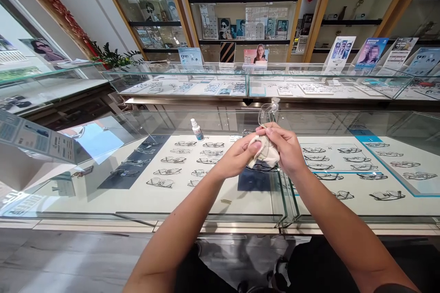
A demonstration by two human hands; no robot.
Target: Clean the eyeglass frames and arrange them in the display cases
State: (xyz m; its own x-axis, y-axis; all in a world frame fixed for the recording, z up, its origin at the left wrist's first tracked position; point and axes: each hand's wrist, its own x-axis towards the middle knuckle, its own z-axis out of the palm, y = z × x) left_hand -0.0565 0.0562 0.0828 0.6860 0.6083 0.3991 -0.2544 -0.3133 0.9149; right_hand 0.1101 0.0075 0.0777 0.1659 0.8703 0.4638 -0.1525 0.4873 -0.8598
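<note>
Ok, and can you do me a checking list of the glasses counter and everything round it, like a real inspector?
Surface: glass counter, with rows of eyeglasses showing through the glass.
Job's things: pale cloth bunched up against clear glasses.
Clutter: white spray bottle, upright; a small gold-coloured piece, too small to name.
Grippers: bare hands here; left hand pinches the cloth, right hand holds the clear glasses and cloth.
Cables: nothing seen.
Surroundings: another glass case behind, shelves of pictures and ornaments, green plant.
</note>
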